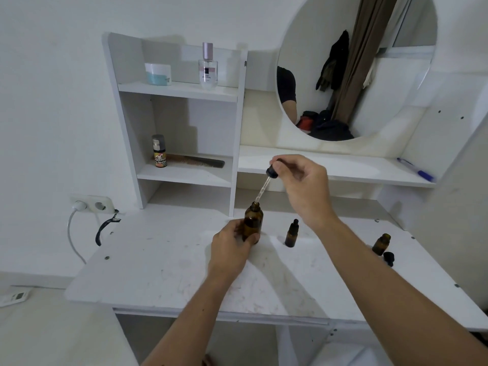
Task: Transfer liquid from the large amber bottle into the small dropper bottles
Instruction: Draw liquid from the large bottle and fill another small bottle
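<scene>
Left hand (231,247) is wrapping the big bottle (253,223), fingers clamped round its lower body, holding it upright on the bench (158,260), roughly centre and toward the back.

Right hand (301,186) is holding the dropper (266,180) above it, fingers pinched together on the black bulb. The glass tube is slanting down and left, its tip sitting right at the bottle mouth; can't tell whether it is just inside or just above. Can't see any liquid in the tube either, too small.

Step in hand, as I read it: working the dropper at the big bottle's neck, either loading it or pulling a loaded one out.

Targets: capped small bottle (292,235) standing just right of the big one. Open small bottle (381,244) well off to the right near the bench edge, its black cap (389,258) lying beside it. The open one looks like the one being filled.

Next move is probably calling for:
- lifting the tip clear of the neck without knocking the rim
- keeping the bulb grip steady so nothing drips on the way across
- carrying right to the open bottle, tip centred over that narrow mouth, then squeezing
- left hand likely needing to move over and steady the small bottle, since it looks easy to tip
</scene>
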`<state>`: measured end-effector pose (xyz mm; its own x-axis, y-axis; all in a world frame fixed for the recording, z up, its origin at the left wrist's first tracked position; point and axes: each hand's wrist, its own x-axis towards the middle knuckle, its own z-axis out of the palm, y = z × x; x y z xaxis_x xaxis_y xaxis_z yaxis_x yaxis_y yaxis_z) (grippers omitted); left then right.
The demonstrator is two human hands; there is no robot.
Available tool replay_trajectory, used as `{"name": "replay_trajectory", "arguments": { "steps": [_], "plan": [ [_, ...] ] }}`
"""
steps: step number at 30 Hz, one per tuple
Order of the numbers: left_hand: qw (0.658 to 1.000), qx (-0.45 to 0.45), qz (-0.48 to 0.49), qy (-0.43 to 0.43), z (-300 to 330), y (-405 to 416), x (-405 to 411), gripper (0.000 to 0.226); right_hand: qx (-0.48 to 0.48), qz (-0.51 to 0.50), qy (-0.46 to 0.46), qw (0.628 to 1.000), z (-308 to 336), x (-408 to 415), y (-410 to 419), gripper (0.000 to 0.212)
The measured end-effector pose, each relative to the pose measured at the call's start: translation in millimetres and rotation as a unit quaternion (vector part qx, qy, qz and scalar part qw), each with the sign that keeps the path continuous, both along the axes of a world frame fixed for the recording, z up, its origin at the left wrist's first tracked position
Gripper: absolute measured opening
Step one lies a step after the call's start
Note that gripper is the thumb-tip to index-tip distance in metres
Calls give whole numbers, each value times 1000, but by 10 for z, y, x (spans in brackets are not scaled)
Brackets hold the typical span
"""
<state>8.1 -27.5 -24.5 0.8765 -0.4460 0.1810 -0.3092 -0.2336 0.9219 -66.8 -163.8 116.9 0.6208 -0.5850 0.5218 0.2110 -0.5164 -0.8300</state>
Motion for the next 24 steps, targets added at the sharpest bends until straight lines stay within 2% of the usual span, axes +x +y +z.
{"name": "replay_trajectory", "arguments": {
  "steps": [6,12,17,24],
  "plan": [
    [999,-26,36,19,20,69,-81,71,6,-37,-46,998,142,-360,-177,15],
    [995,-74,54,50,42,134,-655,62,27,-84,-49,995,-32,-981,-494,12],
    [996,-77,-11,49,5,-187,-1180,54,63,-140,-46,987,-173,-1571,-795,14],
    [982,-53,-169,69,26,-975,-1569,61,58,-187,-27,980,-238,-2120,-1273,13]
  ]
}}
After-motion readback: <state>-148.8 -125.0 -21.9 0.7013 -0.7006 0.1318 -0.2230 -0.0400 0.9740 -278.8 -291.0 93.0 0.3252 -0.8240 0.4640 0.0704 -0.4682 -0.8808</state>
